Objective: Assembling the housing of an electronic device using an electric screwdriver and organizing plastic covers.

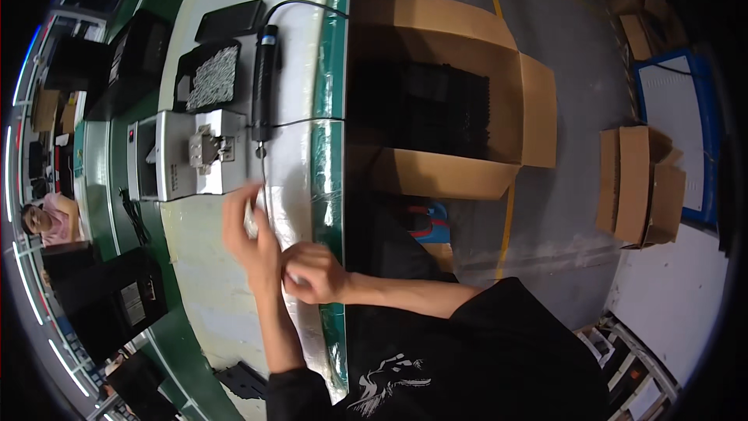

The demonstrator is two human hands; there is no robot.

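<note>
the person stood at the white workbench [234, 281] with both hands drawn close together just over its near edge. the left hand [251, 238] was raised with its fingers curled, pinching a small pale part [251, 222] between thumb and fingertips; the part was blurred, so i could not tell what it was beyond small and light-coloured. the right hand [313, 274] sat just beside it, touching the left wrist, its fingers folded into a loose fist that seemed to grip something thin, though whatever it gripped was hidden. holding the two hands that tight together looked to me like a way of steadying fiddly work. right behind them, within easy reach, stood a grey metal fixture [195, 154] with a small clamp on top, and a black powered screwdriver [263, 86] lay beside it with its tip toward the person and its cable trailing away, probably so it could be grabbed without looking. a black tray of small pieces [209, 76] sat further back. off the bench's green edge, an open cardboard box [444, 101] stood on the floor, near enough to drop things into, with folded cartons [639, 183] well apart.
</note>
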